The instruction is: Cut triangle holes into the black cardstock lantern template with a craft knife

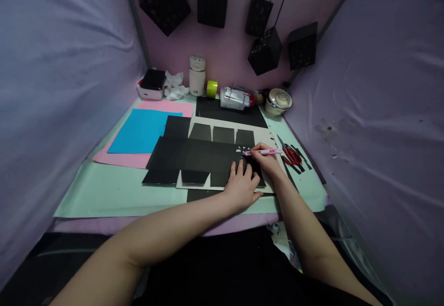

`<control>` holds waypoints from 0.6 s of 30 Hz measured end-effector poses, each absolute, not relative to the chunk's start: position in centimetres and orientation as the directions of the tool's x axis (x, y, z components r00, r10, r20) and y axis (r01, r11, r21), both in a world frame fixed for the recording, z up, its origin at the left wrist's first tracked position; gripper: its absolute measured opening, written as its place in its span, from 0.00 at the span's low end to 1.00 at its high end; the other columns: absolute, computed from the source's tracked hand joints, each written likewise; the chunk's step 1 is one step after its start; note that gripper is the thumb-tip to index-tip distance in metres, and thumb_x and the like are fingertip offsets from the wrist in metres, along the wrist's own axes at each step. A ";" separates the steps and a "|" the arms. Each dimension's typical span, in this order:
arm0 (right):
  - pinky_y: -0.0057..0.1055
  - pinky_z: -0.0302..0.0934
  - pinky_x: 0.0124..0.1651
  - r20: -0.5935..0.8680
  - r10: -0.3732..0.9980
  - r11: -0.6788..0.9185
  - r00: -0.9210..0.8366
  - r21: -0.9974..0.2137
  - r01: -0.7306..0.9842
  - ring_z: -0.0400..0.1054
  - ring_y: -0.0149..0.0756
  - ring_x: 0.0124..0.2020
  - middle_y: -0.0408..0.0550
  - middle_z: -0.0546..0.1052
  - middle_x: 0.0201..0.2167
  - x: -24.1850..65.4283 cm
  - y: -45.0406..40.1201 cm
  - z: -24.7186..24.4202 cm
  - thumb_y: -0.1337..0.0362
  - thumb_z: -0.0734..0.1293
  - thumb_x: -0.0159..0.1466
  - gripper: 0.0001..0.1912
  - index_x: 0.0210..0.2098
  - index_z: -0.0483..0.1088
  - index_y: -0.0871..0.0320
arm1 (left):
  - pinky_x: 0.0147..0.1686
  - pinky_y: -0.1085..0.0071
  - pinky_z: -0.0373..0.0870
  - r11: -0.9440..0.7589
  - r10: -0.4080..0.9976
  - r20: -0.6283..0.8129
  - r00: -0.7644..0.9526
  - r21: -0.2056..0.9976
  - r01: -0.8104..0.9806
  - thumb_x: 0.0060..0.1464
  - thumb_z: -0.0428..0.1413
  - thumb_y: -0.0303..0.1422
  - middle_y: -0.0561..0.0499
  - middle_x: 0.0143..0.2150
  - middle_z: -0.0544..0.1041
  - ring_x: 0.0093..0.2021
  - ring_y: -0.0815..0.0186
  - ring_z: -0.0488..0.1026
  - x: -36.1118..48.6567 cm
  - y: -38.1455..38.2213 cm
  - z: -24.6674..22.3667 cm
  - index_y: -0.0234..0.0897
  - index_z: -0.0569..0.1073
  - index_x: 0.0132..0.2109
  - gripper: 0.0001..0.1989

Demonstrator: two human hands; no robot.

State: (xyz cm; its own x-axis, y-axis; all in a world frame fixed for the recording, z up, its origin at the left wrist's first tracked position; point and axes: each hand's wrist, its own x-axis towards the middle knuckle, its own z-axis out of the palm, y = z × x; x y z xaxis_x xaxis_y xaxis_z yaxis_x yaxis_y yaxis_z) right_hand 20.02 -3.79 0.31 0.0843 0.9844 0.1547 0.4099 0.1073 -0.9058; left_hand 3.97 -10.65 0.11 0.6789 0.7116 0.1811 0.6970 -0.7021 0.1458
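A sheet of black card (197, 155) with tabs along its long edges lies flat over a pale board (225, 121). My left hand (242, 188) rests on its right part with the fingers spread, pressing it down. In my right hand (266, 160) is a slim pink and white craft knife (265, 152), gripped like a pen. Its tip meets the card near a cluster of small cut-out shapes (243, 149) that show white. The blade itself is too small to make out.
Red-handled scissors (292, 155) and black paper strips (296, 167) lie right of the board. Blue paper (142, 130) sits on pink paper (114, 159) at the left. A white bottle (197, 77), yellow tape (212, 89) and a lidded cup (278, 102) line the back. Black boxes (265, 51) hang above.
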 end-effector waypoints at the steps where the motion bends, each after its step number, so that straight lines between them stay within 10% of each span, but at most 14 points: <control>1: 0.32 0.57 0.34 0.153 0.985 0.110 0.076 -0.907 0.408 0.63 0.33 0.28 0.41 0.71 0.25 20.0 -3.8 0.3 0.58 0.67 0.57 0.07 0.28 0.69 0.55 | 0.62 0.39 0.49 -0.701 0.713 0.178 0.679 0.147 0.698 0.59 0.52 0.51 0.33 0.65 0.62 0.66 0.37 0.54 4.0 -10.7 0.2 0.34 0.68 0.60 0.30; 18: 0.31 0.57 0.33 0.172 0.984 0.138 0.041 -0.889 0.437 0.63 0.33 0.28 0.41 0.70 0.25 20.0 -3.8 0.2 0.58 0.67 0.58 0.08 0.28 0.68 0.56 | 0.62 0.38 0.49 -0.701 0.713 0.180 0.678 0.166 0.693 0.60 0.52 0.51 0.32 0.65 0.62 0.66 0.36 0.54 4.0 -10.6 0.1 0.33 0.68 0.60 0.30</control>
